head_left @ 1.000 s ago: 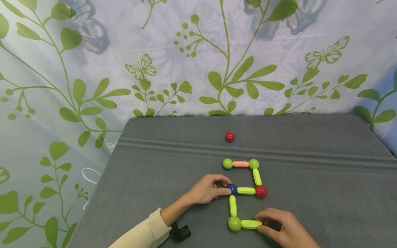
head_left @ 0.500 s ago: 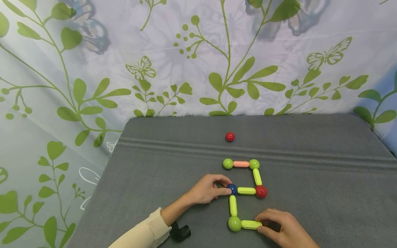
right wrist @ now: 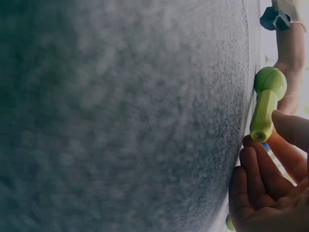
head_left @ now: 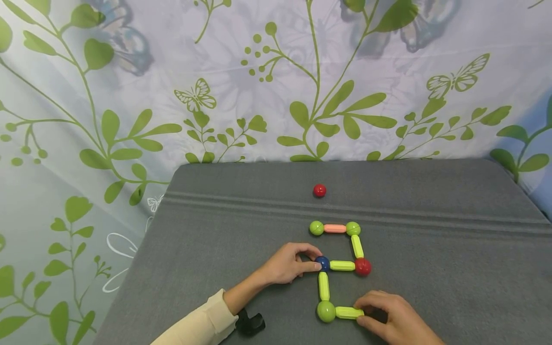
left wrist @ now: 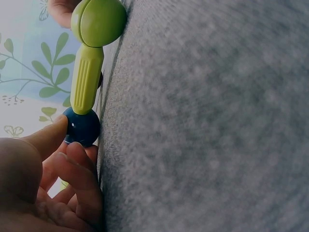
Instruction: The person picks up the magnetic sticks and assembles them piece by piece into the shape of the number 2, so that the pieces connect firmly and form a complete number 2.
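A chain of balls and rods lies flat on grey cloth. My left hand (head_left: pixel 284 263) pinches the blue ball (head_left: pixel 322 263) between thumb and fingers. From that ball one yellow-green rod (head_left: pixel 324 286) runs to a large green ball (head_left: pixel 326 311), and another rod (head_left: pixel 342 265) reaches a red ball (head_left: pixel 363 266). My right hand (head_left: pixel 396 314) holds the free end of the lower yellow-green rod (head_left: pixel 348 312) with thumb and fingertips; in the right wrist view this rod's bare end (right wrist: pixel 260 136) faces the camera. Beyond the red ball, a rod (head_left: pixel 357 246) leads to a green ball (head_left: pixel 353 228).
A pink rod (head_left: pixel 335 228) joins that green ball to another green ball (head_left: pixel 316 227). Farther back a loose red ball (head_left: pixel 319 190) sits apart on the grey-covered table (head_left: pixel 237 206). A leaf-patterned curtain (head_left: pixel 241 86) hangs behind. A black object (head_left: pixel 250 323) is at my left forearm.
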Demonstrator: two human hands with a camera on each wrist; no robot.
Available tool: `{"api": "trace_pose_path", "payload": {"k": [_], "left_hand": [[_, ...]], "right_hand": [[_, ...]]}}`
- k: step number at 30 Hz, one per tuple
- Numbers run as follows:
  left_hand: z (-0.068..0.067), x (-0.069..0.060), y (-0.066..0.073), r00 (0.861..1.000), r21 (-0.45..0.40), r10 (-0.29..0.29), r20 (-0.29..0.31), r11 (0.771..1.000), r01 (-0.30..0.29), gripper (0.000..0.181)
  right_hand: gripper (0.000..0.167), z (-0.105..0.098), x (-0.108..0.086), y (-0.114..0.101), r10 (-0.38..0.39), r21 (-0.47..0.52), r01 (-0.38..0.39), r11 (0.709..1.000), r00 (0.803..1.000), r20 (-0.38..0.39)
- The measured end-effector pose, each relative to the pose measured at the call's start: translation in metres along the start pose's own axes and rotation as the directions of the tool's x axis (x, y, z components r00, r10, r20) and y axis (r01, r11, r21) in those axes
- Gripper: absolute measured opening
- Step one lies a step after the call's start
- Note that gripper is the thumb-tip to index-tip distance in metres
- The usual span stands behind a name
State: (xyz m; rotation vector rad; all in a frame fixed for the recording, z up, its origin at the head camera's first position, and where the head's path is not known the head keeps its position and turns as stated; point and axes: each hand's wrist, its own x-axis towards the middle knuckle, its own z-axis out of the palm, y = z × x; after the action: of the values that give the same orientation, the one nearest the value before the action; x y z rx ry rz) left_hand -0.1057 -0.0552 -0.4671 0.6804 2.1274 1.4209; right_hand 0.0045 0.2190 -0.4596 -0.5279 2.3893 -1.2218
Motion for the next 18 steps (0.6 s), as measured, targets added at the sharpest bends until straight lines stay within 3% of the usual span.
{"api": "trace_pose_path", "payload": {"k": [5, 12, 15, 18], "left_hand": [[0.000, 0.000, -0.001, 1.000, 0.009, -0.004, -0.002, 1.000, 0.004, 0.020], [0.000, -0.002, -0.002, 1.000, 0.016, -0.001, -0.003, 1.000, 0.001, 0.020], [0.000, -0.002, -0.003, 1.000, 0.015, 0.000, -0.003, 1.000, 0.000, 0.021], [0.000, -0.002, -0.003, 1.000, 0.017, 0.002, -0.001, 1.000, -0.002, 0.021]], "right_hand": [[0.020, 0.000, 0.001, 0.000, 0.016, -0.009, -0.016, 1.000, 1.000, 0.025], [0.019, 0.000, 0.000, 0.000, -0.017, -0.029, 0.017, 0.999, 1.000, -0.005], [0.020, -0.004, 0.000, -0.007, -0.027, -0.070, 0.023, 0.997, 0.998, -0.057], [0.019, -0.011, 0.005, -0.018, -0.077, -0.139, 0.054, 0.989, 0.983, -0.168]]}}
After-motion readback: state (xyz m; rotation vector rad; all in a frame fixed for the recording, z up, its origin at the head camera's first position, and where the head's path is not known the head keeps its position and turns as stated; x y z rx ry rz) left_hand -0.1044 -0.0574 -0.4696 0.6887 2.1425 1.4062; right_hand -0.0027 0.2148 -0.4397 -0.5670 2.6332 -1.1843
